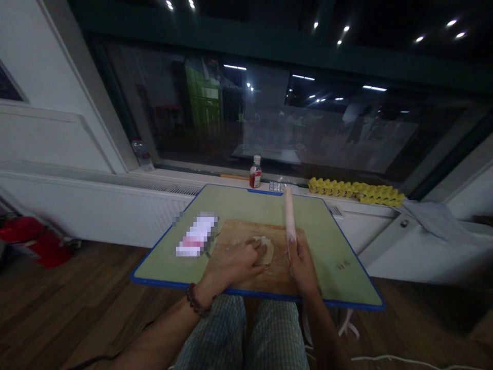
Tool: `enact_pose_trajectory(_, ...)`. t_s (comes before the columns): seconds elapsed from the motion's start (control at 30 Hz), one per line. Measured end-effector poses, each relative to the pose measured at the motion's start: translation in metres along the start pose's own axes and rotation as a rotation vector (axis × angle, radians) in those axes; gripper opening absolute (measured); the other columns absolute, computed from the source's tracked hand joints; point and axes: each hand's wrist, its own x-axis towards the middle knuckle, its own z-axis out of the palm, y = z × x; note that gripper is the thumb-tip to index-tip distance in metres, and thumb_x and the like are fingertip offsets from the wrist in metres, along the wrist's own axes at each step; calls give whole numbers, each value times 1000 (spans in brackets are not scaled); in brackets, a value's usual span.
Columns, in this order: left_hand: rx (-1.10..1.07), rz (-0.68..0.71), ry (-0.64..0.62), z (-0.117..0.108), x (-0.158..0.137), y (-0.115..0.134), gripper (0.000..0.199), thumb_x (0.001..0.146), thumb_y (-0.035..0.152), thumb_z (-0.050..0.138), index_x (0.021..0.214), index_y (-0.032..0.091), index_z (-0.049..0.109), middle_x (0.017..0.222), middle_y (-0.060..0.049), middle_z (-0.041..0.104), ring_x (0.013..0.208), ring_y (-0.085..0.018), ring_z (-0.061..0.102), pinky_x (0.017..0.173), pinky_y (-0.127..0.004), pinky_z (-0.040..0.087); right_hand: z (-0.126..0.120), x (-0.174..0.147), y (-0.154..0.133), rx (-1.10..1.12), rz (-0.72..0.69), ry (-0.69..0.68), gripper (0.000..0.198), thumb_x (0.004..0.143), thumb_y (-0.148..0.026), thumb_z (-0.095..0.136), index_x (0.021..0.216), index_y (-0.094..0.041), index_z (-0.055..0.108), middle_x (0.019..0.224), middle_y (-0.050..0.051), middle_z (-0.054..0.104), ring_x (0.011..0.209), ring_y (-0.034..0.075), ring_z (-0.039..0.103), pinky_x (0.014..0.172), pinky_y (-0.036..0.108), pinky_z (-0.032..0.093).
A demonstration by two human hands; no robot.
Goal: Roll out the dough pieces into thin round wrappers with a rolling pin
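My left hand (243, 259) lies with its fingers stretched over a flat, pale piece of dough (268, 253), touching it. Part of the dough is hidden under the fingers. Beneath it is a wooden board (246, 228) dusted with a little flour. At the board's right side my right hand (301, 262) is closed around the near end of a rolling pin (289, 213). The pin points away from me, and its far end reaches past the board towards the window.
The board rests on a small green table (239, 200) with a blue rim. A pixelated phone-like object (197, 236) lies left. On the sill are a red-labelled bottle (255, 174), yellow egg trays (354, 191) and a clear bottle (141, 153). A fire extinguisher (34, 241) stands far left.
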Motion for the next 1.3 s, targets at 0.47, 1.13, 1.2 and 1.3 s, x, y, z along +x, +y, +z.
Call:
enact_pose_trajectory(0.47,61,109,-192,-3,-5,6,31,97,21,45,123,19,61,129,-14,64,126,-29,57,108,-41,44,0,-1,0,31,13,-20,44,91,-65,43,78,-24,50,60,-6,44,52,13,42,46,25,35)
enact_pose_trajectory(1.13,-381,-521,236,-12,0,14,54,95,56,43,65,17,65,59,-2,64,55,-18,58,50,-25,36,2,1,3,70,44,-36,42,90,-65,44,77,-25,48,58,-6,45,49,13,41,43,26,33)
enact_pose_trajectory(1.2,-544,-539,279,-6,2,17,53,93,57,44,64,17,63,59,-2,63,55,-17,56,49,-24,36,1,1,2,51,30,-27,42,90,-65,44,79,-25,50,60,-5,46,51,14,42,44,27,33)
enact_pose_trajectory(1.3,-688,-557,279,2,3,19,54,90,60,47,65,16,64,61,-2,63,59,-18,56,50,-24,39,0,1,-1,25,15,-18,43,89,-66,43,76,-25,50,59,-4,47,52,15,43,47,28,34)
